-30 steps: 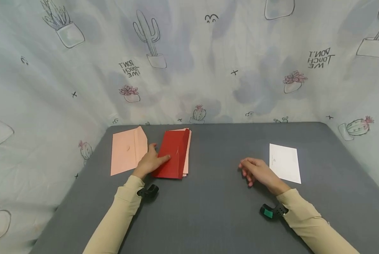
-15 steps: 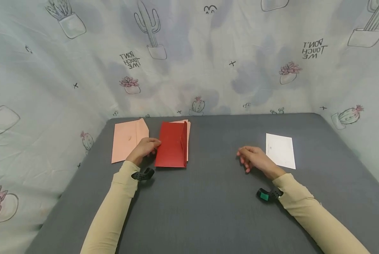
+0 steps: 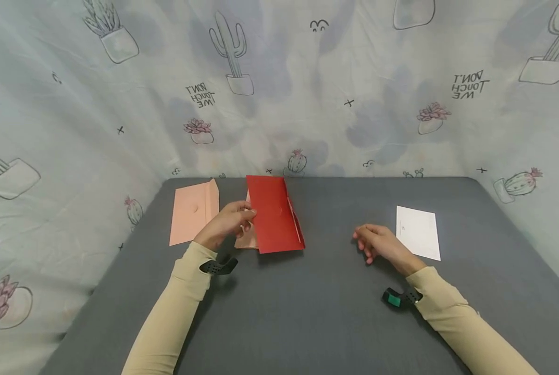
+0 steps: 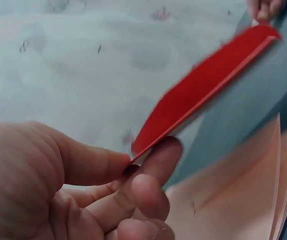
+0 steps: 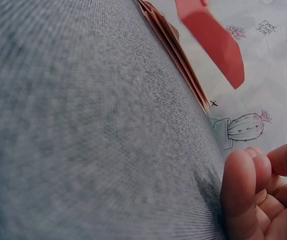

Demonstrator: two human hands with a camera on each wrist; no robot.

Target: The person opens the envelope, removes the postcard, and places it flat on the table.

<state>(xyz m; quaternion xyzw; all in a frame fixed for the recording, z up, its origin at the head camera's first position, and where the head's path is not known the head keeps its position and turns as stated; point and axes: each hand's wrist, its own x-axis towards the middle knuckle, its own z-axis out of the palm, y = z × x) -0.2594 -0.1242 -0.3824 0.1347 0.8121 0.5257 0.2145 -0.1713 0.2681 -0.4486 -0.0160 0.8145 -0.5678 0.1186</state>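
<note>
My left hand (image 3: 225, 224) pinches the left edge of a red envelope (image 3: 276, 216) between thumb and fingers. The envelope is raised off a small stack of pink envelopes (image 3: 246, 240), and its flap stands a little away on the right side. In the left wrist view the red envelope (image 4: 203, 90) slants up from the fingertips, with the pink stack (image 4: 233, 200) below it. My right hand (image 3: 382, 245) rests on the table with loosely curled fingers and holds nothing. It lies just left of a white card (image 3: 418, 233).
One pink envelope (image 3: 192, 214) lies alone at the far left, by the left hand. The grey table (image 3: 317, 312) ends at the back against a hanging cloth (image 3: 270, 104) printed with cacti.
My left hand went from lying over the red envelope to pinching its left edge, then lifted it and moved it right, uncovering more of the pink stack. The right hand has stayed put.
</note>
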